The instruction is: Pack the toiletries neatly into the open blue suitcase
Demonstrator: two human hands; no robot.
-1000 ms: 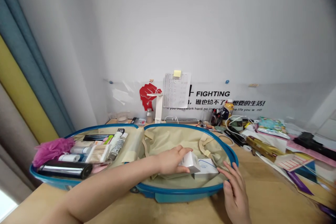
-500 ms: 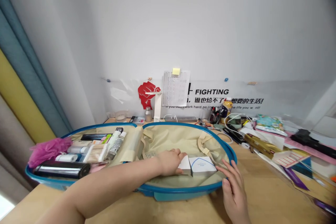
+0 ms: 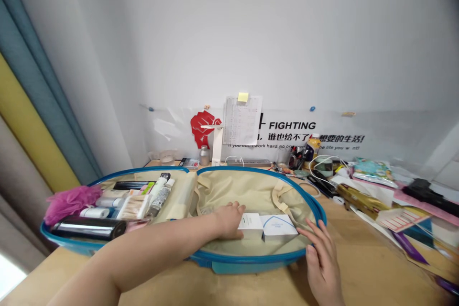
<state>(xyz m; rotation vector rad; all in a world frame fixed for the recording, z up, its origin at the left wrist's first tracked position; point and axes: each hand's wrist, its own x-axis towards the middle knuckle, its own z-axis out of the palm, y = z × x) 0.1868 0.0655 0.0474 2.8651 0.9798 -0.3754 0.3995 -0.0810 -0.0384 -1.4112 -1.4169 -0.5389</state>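
A blue-rimmed suitcase [image 3: 317, 208] with beige lining lies open on the wooden table. In its right half two white boxes sit side by side near the front: a plain white box [image 3: 251, 222] and a white box with a blue curved line [image 3: 278, 227]. My left hand [image 3: 229, 221] is at the left end of the plain box, thumb and fingers apart; its palm side is hidden. Stretched over the right rim, my right hand [image 3: 322, 260] has its fingers spread, one fingertip at the blue-lined box's right corner.
The suitcase's left half holds a pink bath puff [image 3: 73, 203], a black cylinder [image 3: 89, 228], a pack of cotton swabs [image 3: 134, 206] and several tubes. A lamp [image 3: 217, 146] stands behind. Clutter on the right includes a gold package [image 3: 362, 199] and a bottle [image 3: 312, 147].
My left hand has slid slightly left along the plain white box, so more of its top shows. The boxes and my right hand stay about where they were; the view shifted a little.
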